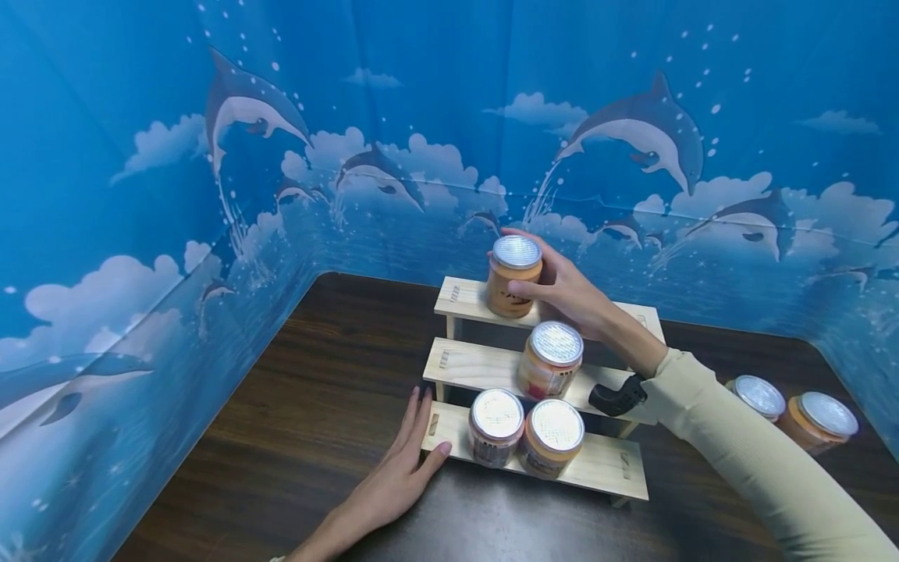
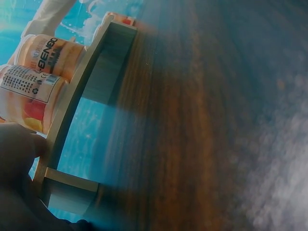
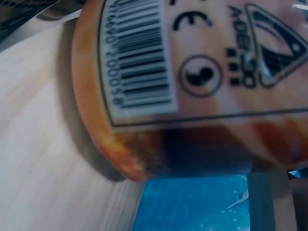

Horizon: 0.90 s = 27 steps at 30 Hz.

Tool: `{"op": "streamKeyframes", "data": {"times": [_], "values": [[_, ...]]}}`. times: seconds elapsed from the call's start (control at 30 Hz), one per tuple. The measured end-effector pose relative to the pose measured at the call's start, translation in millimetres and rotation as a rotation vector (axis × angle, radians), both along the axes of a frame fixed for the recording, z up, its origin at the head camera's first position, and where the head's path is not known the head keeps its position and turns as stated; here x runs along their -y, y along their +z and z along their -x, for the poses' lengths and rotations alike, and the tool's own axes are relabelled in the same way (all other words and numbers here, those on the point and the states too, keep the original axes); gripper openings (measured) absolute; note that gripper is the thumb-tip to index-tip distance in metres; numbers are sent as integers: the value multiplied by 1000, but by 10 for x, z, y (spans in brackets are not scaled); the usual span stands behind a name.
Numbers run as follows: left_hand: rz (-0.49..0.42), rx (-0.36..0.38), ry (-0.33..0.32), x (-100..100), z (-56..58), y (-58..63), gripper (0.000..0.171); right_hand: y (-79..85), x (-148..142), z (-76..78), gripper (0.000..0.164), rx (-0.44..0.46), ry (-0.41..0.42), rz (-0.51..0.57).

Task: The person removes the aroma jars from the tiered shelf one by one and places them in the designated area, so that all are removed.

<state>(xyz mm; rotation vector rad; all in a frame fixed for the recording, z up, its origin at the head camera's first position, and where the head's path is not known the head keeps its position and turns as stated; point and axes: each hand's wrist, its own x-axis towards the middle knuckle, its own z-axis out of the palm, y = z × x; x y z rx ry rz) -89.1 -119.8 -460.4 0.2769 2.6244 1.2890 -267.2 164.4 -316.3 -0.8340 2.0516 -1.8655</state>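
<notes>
On the left part of the top step of a pale three-step wooden rack (image 1: 604,460), my right hand (image 1: 565,289) grips an orange jar (image 1: 509,293) with a silver lid, thumb across its front. That jar's barcode label fills the right wrist view, its base against the wood. My left hand (image 1: 393,480) rests at the rack's lower left end, fingers extended and thumb at the bottom step's edge. A single jar (image 1: 546,378) stands on the middle step. Two more, a left jar (image 1: 492,449) and a right jar (image 1: 548,459), stand side by side on the bottom step.
To the right of the rack, two jars (image 1: 808,433) stand on the dark wooden table (image 1: 281,414), partly behind the right sleeve (image 1: 744,453). A blue dolphin-print curtain (image 1: 435,86) encloses the table's back and sides. A black strap device (image 1: 618,396) sits at the right wrist.
</notes>
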Motion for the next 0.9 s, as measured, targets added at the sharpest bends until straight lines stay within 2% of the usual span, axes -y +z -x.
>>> {"op": "streamKeyframes", "data": {"times": [0.23, 0.53, 0.9], "values": [[-6, 5, -8, -18, -10, 0, 87, -4, -32, -24, 78, 22, -64, -27], [-3, -1, 4, -6, -20, 0, 86, 3, -94, -109, 75, 12, -54, -11], [4, -2, 3, -8, -14, -9, 86, -9, -274, -220, 75, 15, -87, -18]]}}
